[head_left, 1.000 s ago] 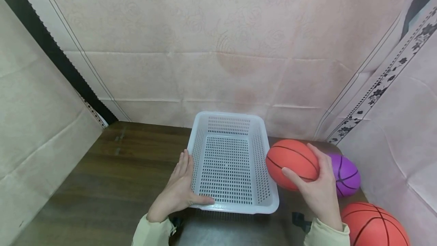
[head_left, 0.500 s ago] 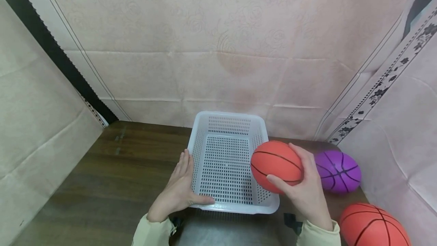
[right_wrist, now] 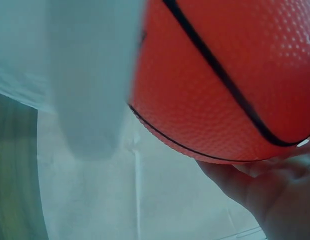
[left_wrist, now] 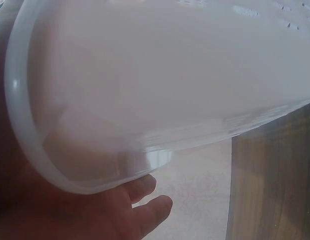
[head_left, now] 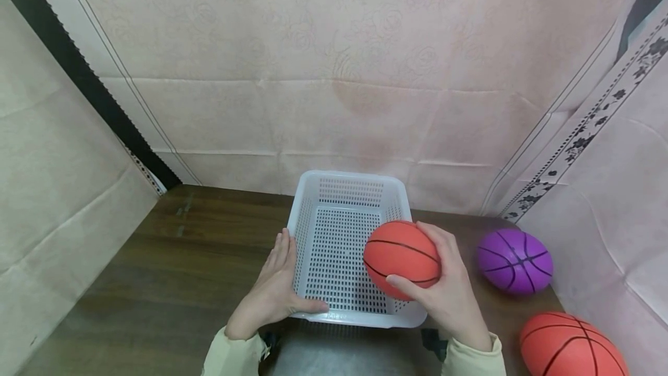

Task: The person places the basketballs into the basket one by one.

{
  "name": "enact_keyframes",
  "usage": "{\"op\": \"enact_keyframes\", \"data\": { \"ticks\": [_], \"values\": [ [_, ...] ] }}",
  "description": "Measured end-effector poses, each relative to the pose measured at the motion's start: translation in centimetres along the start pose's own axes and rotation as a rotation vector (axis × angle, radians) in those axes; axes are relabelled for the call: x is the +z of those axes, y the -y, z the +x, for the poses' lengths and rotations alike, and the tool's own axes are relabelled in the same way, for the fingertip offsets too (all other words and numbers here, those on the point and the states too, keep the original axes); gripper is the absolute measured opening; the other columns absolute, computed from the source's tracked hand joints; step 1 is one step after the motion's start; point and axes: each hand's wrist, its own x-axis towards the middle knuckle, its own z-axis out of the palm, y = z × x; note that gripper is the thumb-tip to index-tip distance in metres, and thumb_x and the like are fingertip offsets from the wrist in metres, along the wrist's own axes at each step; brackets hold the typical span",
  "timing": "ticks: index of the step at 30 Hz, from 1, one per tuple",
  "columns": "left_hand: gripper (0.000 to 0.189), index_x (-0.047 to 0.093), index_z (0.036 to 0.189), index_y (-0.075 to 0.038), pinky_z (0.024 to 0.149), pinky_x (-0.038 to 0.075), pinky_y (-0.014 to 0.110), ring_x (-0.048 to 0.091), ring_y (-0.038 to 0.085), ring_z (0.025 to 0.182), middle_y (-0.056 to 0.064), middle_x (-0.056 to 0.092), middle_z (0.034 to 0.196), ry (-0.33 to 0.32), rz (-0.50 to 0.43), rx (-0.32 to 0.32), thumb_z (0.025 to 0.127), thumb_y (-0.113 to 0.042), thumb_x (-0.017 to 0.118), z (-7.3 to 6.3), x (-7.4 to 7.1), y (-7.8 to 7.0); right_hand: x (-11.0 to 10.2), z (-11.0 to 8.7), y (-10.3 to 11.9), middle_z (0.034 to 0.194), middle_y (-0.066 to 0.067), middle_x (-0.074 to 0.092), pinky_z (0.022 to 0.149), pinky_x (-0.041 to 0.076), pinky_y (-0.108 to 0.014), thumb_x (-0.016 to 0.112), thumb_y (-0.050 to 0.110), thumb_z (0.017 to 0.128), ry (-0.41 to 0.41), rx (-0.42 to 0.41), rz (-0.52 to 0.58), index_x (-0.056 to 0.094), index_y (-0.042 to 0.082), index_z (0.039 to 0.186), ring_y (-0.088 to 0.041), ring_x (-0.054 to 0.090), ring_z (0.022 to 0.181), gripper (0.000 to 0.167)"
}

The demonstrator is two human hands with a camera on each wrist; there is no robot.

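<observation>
My right hand (head_left: 453, 292) grips a small orange-red basketball (head_left: 400, 259) with black lines, thumb on its near side and fingers round its right. The ball overlaps the right part of a white perforated plastic basket (head_left: 352, 321) in the head view. In the right wrist view the basketball (right_wrist: 220, 85) rests against the fingers, and a pale blurred edge of the basket (right_wrist: 89, 75) covers its left. My left hand (head_left: 273, 283) rests at the basket's near-left corner, fingers straight along the left side, thumb over the front rim. The left wrist view shows fingertips (left_wrist: 152, 212) beside the basket wall (left_wrist: 129, 90).
A purple ball (head_left: 515, 261) lies on the brown wooden table (head_left: 156, 283) to the right. Nearer, another orange-red basketball (head_left: 574, 346) sits at the lower right. Pale cloth walls (head_left: 334, 74) stand behind the basket and at both sides.
My right hand has carried the basketball leftward, from the basket's right rim to over its interior. The purple ball has come into fuller view. My left hand and the basket stay put.
</observation>
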Motion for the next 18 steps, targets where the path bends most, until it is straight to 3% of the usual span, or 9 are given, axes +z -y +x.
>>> {"op": "enact_keyframes", "data": {
  "ticks": [9,18],
  "values": [
    [0.149,-0.004,0.153,0.001,0.116,0.003,0.055,-0.014,0.028,0.147,0.011,-0.018,0.160,-0.002,0.004,0.006,0.054,-0.066,0.085,0.0,0.0,0.0,0.1,0.0,3.3,0.136,0.002,0.044,0.082,0.053,-0.048,0.091,0.025,0.067,0.058,0.012,0.047,0.048,0.025,0.139,-0.024,0.052,0.114,0.084],
    [0.151,-0.004,0.153,0.000,0.115,0.003,0.056,-0.014,0.029,0.147,0.011,-0.018,0.160,0.001,0.007,0.005,0.052,-0.073,0.080,0.0,-0.2,0.0,1.2,0.1,3.1,0.136,0.000,0.043,0.083,0.052,-0.046,0.091,0.026,0.067,0.118,-0.002,0.053,0.047,0.024,0.139,-0.024,0.052,0.114,0.084]
  ]
}}
